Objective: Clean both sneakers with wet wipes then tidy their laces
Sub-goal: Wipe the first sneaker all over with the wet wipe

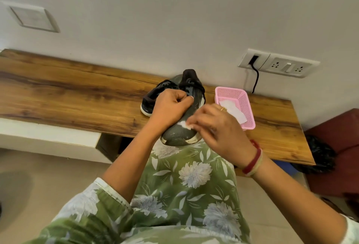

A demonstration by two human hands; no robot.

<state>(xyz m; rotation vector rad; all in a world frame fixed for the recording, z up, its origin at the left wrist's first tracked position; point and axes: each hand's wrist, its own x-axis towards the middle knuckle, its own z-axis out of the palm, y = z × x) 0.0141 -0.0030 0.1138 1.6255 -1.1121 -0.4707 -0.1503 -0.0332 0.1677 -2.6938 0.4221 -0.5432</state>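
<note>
Right fingers (pixel 201 120) pinch in tight on a small white wet wipe (pixel 184 124), pressing it to the grey toe area of the near sneaker (pixel 175 136), just below frame centre. Nearest the camera, a green floral garment (pixel 184 185) fills the lower frame. Up from there, the right hand (pixel 221 133) shows a gold ring (pixel 223 109) and a red bangle (pixel 252 158) at the wrist. The left hand (pixel 171 108) is curled round the middle of that sneaker, thumb and fingers clamped on it, hiding the laces there. The toe points at the camera and juts past the near edge of the wooden table (pixel 77 92). Whether the heel rests on the wood, I cannot tell.

Behind the left hand the second sneaker (pixel 153 98) sits on the table, dark with a white sole, half covered by the hand and the held shoe. Any logo on either shoe is too blurred to read.

Right of centre, the pink basket (pixel 245 105) stands on the table just beside the sneakers. In it lie crumpled white wipes (pixel 231 109), partly masked by the right hand.

Farther back, upper right on the wall, there's a white socket panel (pixel 281 65) with a black cable (pixel 256 76) plugged in and dropping behind the table. Upper left, a blank white plate (pixel 33 17). At the right edge, a maroon block (pixel 340 137) is cut off by the frame.
</note>
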